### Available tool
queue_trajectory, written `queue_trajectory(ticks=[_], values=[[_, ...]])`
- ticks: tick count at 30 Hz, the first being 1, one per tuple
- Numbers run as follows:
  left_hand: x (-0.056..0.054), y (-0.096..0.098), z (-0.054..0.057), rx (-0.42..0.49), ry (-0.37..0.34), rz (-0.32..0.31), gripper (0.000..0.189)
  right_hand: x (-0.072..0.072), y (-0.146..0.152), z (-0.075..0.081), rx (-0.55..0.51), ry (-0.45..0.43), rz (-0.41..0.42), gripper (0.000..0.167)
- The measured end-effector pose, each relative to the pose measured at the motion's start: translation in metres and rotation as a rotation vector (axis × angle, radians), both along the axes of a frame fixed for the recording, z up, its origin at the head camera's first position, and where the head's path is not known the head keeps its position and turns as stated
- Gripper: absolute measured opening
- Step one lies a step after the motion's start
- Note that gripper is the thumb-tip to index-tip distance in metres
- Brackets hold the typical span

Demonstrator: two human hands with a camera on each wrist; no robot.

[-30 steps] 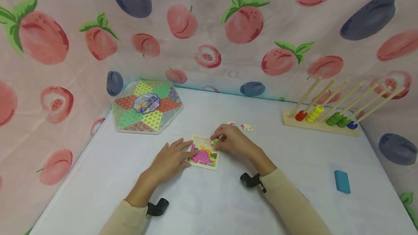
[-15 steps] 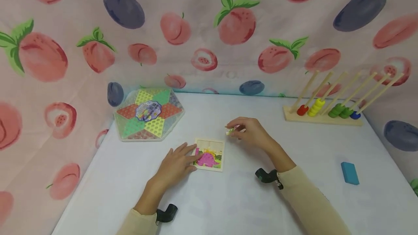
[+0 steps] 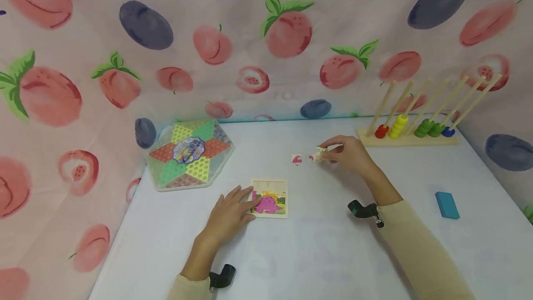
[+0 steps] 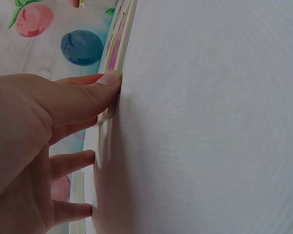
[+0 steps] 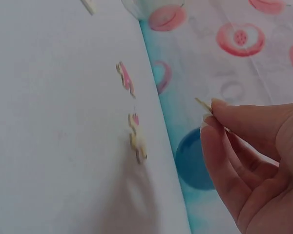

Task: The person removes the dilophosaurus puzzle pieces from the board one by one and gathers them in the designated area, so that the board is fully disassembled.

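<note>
My left hand point(image 3: 231, 214) rests with spread fingers at the left side of a small wooden dinosaur jigsaw puzzle point(image 3: 269, 180). Its index finger lies over the pink dinosaur, and in the left wrist view the thumb touches the puzzle's edge. The lower picture is filled in; the upper part of the tray shows bare wood. Up and to the right, my right hand point(image 3: 350, 154) pinches a puzzle piece point(image 5: 203, 104) between thumb and fingers, raised above the table. Near it lie a pink-printed piece point(image 3: 296, 159) and a pale piece point(image 5: 137, 141), partly overlapped in the head view.
A hexagonal Chinese checkers board point(image 3: 189, 152) lies at the back left. At the back right stands a wooden peg rack point(image 3: 410, 140) with coloured beads on slanting rods. A blue block point(image 3: 447, 205) sits on the right. Fruit-print cloth hangs behind the white table.
The right hand has moved from over the puzzle up and right to the loose pieces, carrying a piece in its pinch. The left hand stays at the puzzle. The head view has shifted somewhat.
</note>
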State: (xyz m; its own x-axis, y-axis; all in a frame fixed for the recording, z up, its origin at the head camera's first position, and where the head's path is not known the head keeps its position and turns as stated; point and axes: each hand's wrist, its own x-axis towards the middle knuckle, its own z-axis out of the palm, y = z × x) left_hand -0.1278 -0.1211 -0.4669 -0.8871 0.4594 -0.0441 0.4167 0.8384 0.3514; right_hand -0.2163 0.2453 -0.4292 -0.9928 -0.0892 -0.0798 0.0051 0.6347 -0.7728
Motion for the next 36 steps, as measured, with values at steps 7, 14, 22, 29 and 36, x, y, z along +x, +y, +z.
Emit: queue_trajectory(ticks=[7,14,22,29,36], values=[[0.011,0.014,-0.014,0.033,-0.015,0.030,0.046,-0.003,0.028,-0.005,0.077,-0.079,-0.029,0.033],[0.025,0.035,-0.024,0.078,-0.036,0.029,0.044,0.006,0.058,-0.003,0.139,-0.193,-0.055,0.035],[0.015,0.016,-0.011,0.049,-0.022,0.019,0.045,0.003,0.051,-0.014,0.087,-0.170,-0.086,0.032],[0.002,0.005,-0.002,0.031,-0.014,0.015,0.045,-0.005,0.044,-0.024,0.033,-0.155,-0.108,0.030],[0.000,-0.001,-0.004,0.009,-0.016,0.019,0.045,-0.006,0.039,-0.037,0.000,-0.169,-0.121,0.029]])
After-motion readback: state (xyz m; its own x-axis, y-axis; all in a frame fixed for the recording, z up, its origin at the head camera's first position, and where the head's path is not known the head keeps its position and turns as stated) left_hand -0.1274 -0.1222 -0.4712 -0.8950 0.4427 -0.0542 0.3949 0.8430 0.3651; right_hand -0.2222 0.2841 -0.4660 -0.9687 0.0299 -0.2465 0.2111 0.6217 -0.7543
